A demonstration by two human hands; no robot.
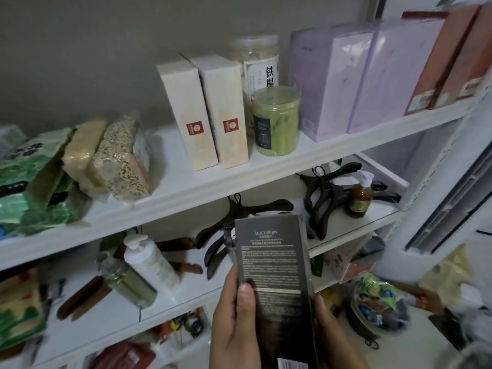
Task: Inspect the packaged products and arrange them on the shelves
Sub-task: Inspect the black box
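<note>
Clearly the step in hand is inspection: both hands hold a tall dark box [274,278] upright in front of the shelves, its printed back panel turned toward the camera. The left hand [234,318] is clamped on the box's left edge, thumb pressed flat across the face, and the right hand [335,334] grips the right edge lower down, so the box sits between them with its top standing clear above both. It rests on no shelf; it hangs in the air before the middle shelf [186,294], whose front edge passes behind it. That shelf is cluttered with hangers [319,193], a white pump bottle [149,259] and a green jar lying over, so placing there would likely call for clearing room. The top shelf [202,182] looks the better fit: two cream boxes [205,113] stand near its middle, a green tub [275,121] just beside them, lilac boxes [346,81] toward its right end, and bare board shows to the left of the cream boxes. The next move, I judge, means raising the box and setting it upright in that gap.
</note>
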